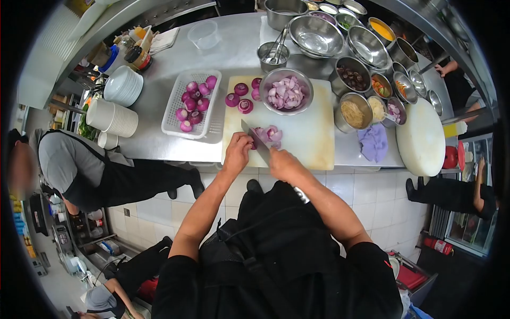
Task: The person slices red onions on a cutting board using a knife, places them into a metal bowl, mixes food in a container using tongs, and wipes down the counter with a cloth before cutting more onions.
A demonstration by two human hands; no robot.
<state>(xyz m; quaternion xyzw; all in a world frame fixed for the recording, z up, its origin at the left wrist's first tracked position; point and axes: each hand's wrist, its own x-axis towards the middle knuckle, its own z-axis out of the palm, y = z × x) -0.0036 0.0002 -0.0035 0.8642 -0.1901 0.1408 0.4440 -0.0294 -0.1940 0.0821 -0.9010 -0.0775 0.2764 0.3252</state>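
On the far part of the cutting board, a steel bowl heaped with onion pieces is set; just left of it, whole onions are grouped, so that much of the board's far side is taken up. Farther left, more onions are held in a white basket; to the right, steel pots of ingredients are crowded together, and a crumpled purple cloth is left near a thick round white block.

A knife is gripped in the closed right hand, its blade slanted toward the far left; cut onion is spread on the board just beyond the blade. The left hand is placed on the blade's other side, its fingers curled and its fingertips brought near the blade; whether anything is gripped by it cannot be told.

The board is laid along the near edge of a metal counter; the floor is tiled; at the left, a person in a grey shirt is seen.
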